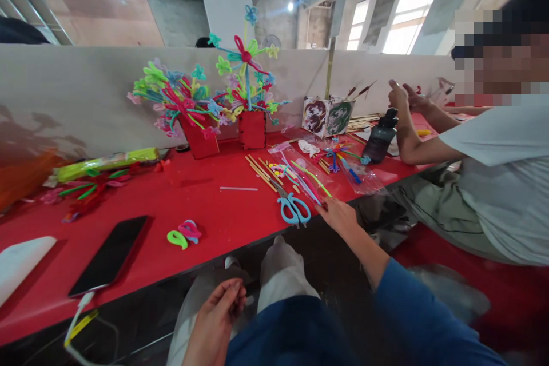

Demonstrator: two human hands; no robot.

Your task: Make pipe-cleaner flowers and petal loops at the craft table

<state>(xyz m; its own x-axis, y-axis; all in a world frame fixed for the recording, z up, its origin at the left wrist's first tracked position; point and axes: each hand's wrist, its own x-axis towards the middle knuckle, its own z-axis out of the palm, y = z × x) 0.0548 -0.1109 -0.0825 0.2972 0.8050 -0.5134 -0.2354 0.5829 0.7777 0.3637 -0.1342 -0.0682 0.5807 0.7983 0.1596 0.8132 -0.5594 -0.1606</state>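
Note:
My right hand (pixel 338 216) reaches to the table's front edge, its fingers pinched at the near ends of several pipe cleaners (pixel 309 186) in a clear bag. Blue-handled scissors (pixel 294 209) lie just left of it. Over my lap, my left hand (pixel 219 310) is closed, thumb against the curled fingers, with nothing seen in it. Looped green, pink and blue pipe cleaners (pixel 184 234) sit on the red tabletop (pixel 240 217). A single pale lilac pipe cleaner (pixel 238 188) lies flat behind them.
Two red pots (pixel 253 130) of pipe-cleaner flowers stand at the back, beside a patterned box (pixel 326 117). Thin wooden sticks (pixel 261 172) lie behind the scissors. A phone (pixel 109 254) with a cable is at front left. A dark bottle (pixel 381 137) stands near a person (pixel 506 183) seated at right.

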